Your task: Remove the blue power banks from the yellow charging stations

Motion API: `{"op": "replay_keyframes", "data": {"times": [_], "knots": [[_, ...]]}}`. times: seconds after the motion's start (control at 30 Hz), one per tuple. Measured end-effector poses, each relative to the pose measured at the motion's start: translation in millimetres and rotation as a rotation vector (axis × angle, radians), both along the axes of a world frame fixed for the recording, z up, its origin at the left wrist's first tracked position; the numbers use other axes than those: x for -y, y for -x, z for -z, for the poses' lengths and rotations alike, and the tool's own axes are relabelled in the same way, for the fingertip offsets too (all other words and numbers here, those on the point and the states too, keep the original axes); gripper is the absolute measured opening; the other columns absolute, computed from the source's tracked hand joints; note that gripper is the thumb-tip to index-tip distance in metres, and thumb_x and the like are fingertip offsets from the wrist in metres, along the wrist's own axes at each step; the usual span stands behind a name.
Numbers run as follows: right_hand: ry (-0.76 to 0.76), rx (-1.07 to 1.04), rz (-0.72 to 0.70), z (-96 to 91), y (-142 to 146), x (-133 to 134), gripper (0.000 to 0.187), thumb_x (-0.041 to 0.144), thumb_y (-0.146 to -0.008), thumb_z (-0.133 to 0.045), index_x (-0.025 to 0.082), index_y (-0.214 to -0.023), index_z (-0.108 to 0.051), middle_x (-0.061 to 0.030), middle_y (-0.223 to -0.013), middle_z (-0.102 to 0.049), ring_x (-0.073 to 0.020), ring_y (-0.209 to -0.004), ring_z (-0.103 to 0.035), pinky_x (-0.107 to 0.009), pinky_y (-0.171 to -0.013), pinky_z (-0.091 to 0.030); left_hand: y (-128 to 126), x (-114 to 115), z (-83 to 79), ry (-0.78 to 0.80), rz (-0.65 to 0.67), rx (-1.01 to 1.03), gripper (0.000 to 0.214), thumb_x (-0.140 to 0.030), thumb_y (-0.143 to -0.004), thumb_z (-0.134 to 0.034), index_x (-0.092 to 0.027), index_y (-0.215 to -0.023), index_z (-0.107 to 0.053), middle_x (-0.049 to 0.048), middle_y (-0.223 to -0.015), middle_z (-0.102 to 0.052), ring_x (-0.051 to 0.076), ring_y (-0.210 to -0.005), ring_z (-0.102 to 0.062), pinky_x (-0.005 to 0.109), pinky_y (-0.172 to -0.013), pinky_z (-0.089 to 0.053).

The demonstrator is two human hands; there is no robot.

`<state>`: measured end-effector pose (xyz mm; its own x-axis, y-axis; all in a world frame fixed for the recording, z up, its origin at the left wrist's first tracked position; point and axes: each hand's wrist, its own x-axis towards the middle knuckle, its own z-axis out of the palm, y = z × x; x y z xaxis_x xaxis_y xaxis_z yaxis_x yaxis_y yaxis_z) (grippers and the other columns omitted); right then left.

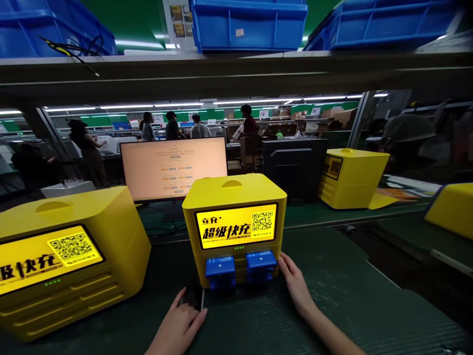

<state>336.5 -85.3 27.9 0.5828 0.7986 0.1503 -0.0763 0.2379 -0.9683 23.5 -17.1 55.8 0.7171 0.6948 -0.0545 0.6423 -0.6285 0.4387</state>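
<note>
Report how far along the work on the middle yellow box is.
Done: two blue packs sit in the yellow box's slots and its screen is lit. In hand: right hand touches the right pack; left hand rests on the mat. Left: both packs stick out.

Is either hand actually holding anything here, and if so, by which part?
Nothing is gripped. The right hand touches the yellow charging station at its lower right corner; the left hand rests on a dark flat object on the mat.

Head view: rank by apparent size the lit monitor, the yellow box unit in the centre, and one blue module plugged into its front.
1. Lit monitor and centre yellow box unit: look alike; the unit is nearer, so unsure.
2. Left blue module: clearly smallest.
</note>
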Motion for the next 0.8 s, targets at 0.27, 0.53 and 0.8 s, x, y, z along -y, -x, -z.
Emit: {"op": "replay_keyframes", "data": {"times": [0.27,0.53,0.8], "knots": [[0.010,0.008,0.010,0.8,-1,0,0.054,0.060,-0.075,-0.063,0.022,-0.112,-0.063,-0.0048,-0.116,-0.063,-0.0288,-0.117,-0.050,-0.039,-0.101,-0.038,-1,1,-2.9,0.002,-0.002,-0.006,0.052,-0.048,-0.095,-0.024,-0.020,-0.065,-0.055,-0.0016,-0.068,-0.059,0.014,-0.079,-0.061,0.045,-0.115,-0.003],[0.022,-0.002,0.018,-1.7,1,1,0.058,0.063,-0.072,-0.064,0.020,-0.112,-0.063,-0.0054,-0.116,-0.063,-0.0291,-0.116,-0.050,-0.040,-0.102,-0.038,3,-1,-2.3,0.010,-0.017,0.098,0.049,-0.050,-0.093,-0.030,-0.020,-0.063,-0.055,-0.0011,-0.066,-0.058,0.015,-0.075,-0.060,0.049,-0.115,-0.010],[0.007,0.000,0.033,-3.1,2,1,0.054,0.060,-0.073,-0.065,0.021,-0.111,-0.064,-0.0054,-0.117,-0.063,-0.0298,-0.117,-0.049,-0.040,-0.100,-0.039,-35,6,-53.7,0.903,-0.385,0.911,0.061,-0.062,-0.081,-0.049,-0.018,-0.123,-0.047,0.0113,-0.116,-0.060,0.026,-0.103,-0.060,0.039,-0.088,-0.051]]}}
